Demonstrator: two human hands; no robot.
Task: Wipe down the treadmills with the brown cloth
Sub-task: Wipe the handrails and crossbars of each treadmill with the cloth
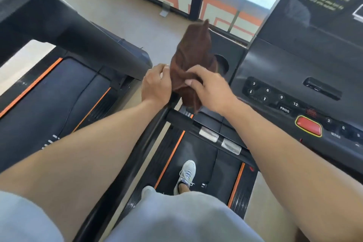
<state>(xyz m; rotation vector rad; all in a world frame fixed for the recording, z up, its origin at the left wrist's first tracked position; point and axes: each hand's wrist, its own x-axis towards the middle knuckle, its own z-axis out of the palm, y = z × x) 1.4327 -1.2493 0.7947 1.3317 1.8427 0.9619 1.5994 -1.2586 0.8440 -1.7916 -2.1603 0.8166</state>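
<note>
- Console [306, 68] of the right treadmill [198, 163] is cut off at the frame edge — screen text is blurred, unreadable.
- Left treadmill [49, 92] is only partly seen.
- Brown cloth [191, 59] is held bunched between both hands, above the gap between the machines; its top is blurred.
- Left hand [156, 86] is curled on the cloth's left edge — fingertips mostly hidden.
- Cloth is pinched by right hand [208, 86], thumb on top.
</note>
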